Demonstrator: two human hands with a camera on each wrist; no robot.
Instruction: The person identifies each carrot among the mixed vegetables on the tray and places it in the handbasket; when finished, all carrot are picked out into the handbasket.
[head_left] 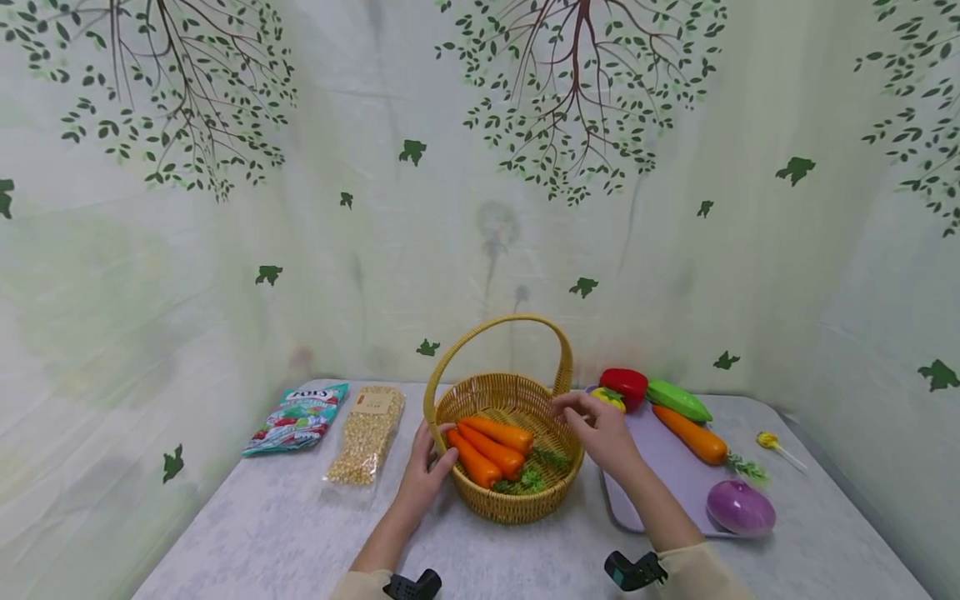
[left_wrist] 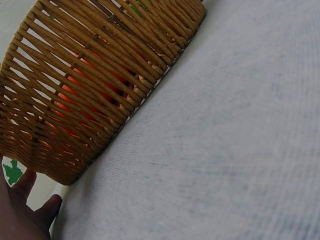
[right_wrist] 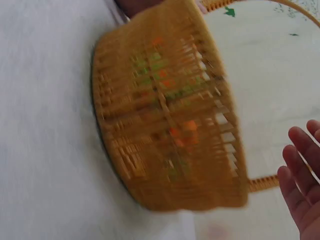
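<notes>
A wicker basket [head_left: 510, 507] with a tall arched handle [head_left: 525, 317] stands on the table. Inside lie three orange carrots [head_left: 491, 450], their leafy green tops [head_left: 532, 481] toward the front right. My left hand [head_left: 423, 477] holds the basket's left side by the handle's foot, thumb at the rim and other fingers outside. In the left wrist view, two spread fingers [left_wrist: 47, 210] show beside the woven wall. By the right rim, my right hand [head_left: 603, 433] is raised with nothing in it; its fingers [right_wrist: 300, 150] look loosely extended in the right wrist view.
On the right, a lilac board [head_left: 675, 479] bears a red pepper [head_left: 626, 385], a yellow pepper [head_left: 609, 398], a long green vegetable [head_left: 678, 400], another carrot [head_left: 690, 435] and a purple onion [head_left: 741, 507]. A yellow-headed stick [head_left: 780, 448] lies beyond. Leftward are a kernel bag [head_left: 366, 437] and a teal packet [head_left: 297, 419].
</notes>
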